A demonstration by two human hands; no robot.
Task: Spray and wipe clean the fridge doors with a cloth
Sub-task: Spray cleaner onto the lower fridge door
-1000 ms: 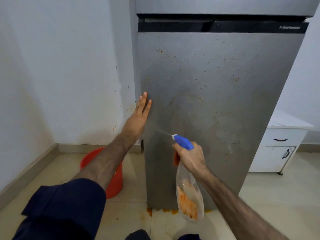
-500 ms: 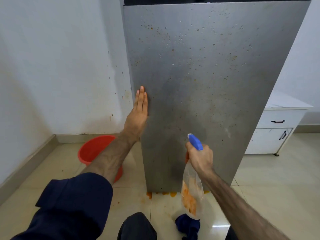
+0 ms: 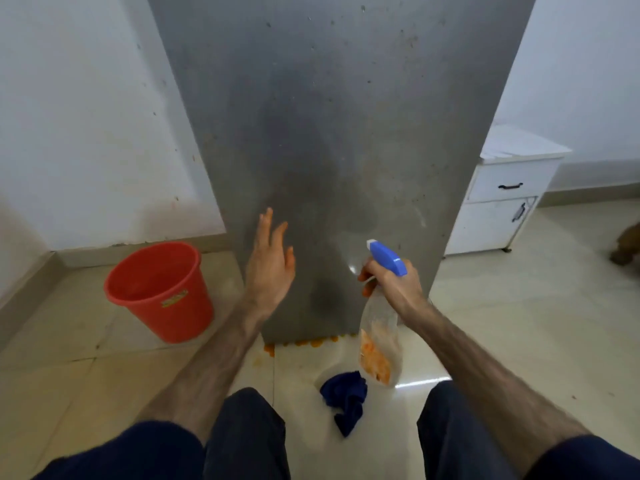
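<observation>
In the head view the person crouches before the lower fridge door (image 3: 346, 140), a grey steel panel speckled with small brown spots and darkened down its middle, probably by wet spray. The right hand (image 3: 398, 289) is wrapped round the neck of a clear spray bottle (image 3: 379, 344) with a blue trigger head (image 3: 386, 256), nozzle aimed at the lower part of the door; whether a finger is pulling the trigger cannot be told. The left hand (image 3: 272, 261) is spread, fingers straight, holding nothing, close to the door's lower left, and contact with the steel cannot be confirmed. The dark blue cloth (image 3: 346, 398) lies crumpled on the tiled floor (image 3: 519, 323) between the person's knees, just below the bottle and untouched. An orange-red bucket (image 3: 159, 289) stands to the left, near the door's bottom corner, and a white cabinet (image 3: 502, 199) stands to the right

Several things could go wrong from here. Orange residue (image 3: 311, 342) sits along the foot of the door on the glossy tiles, so runoff may pool there and make the floor slick underfoot. Spray left too long could streak or dry before the cloth is picked up. The cloth may soak up floor dirt and smear it onto the steel. A reach to the left could knock the bucket
</observation>
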